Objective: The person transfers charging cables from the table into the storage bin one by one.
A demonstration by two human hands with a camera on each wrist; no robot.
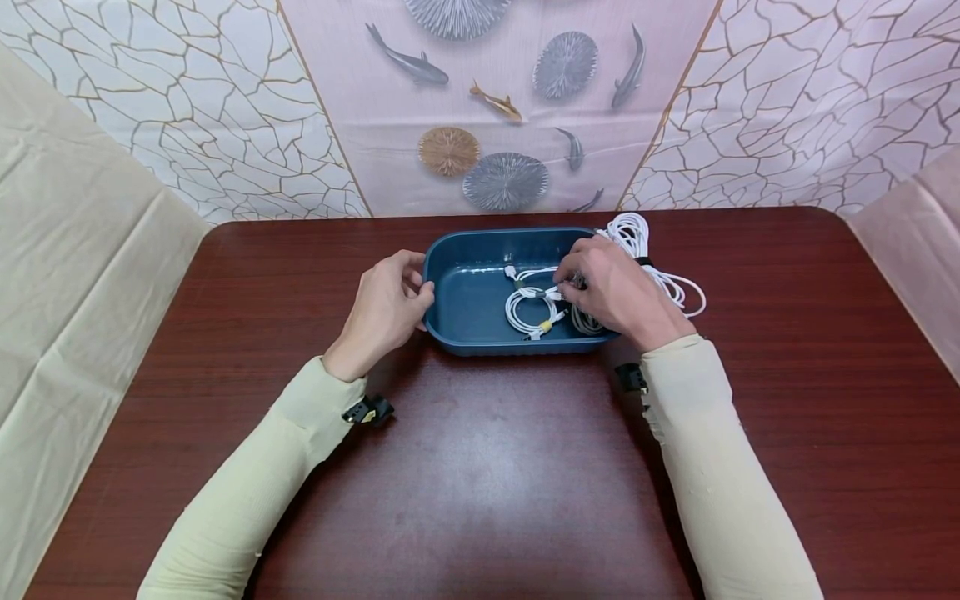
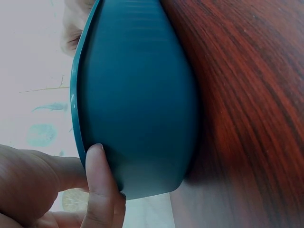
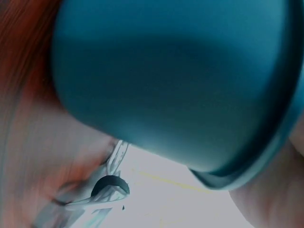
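Observation:
A blue plastic bin (image 1: pixel 480 348) stands near the table's far edge. My left hand (image 1: pixel 386 304) grips its left rim, and the left wrist view shows the fingers (image 2: pixel 100 185) against the outer wall. Reaching over the right end, my right hand (image 1: pixel 611 283) has its fingers curled around part of a grey cable coil (image 1: pixel 588 323) inside the bin; the hand hides much of that coil. Beside it in the bin lies a coiled white cable (image 1: pixel 513 310) with a yellow tie. In the right wrist view the bin's outer wall (image 3: pixel 166 90) blocks the fingertips.
Behind the right hand, a bundle of white cable (image 1: pixel 630 233) with a black tie lies on the table at the bin's right end. The dark red wooden table (image 1: pixel 480 467) reaches back to a patterned cloth (image 1: pixel 510 108).

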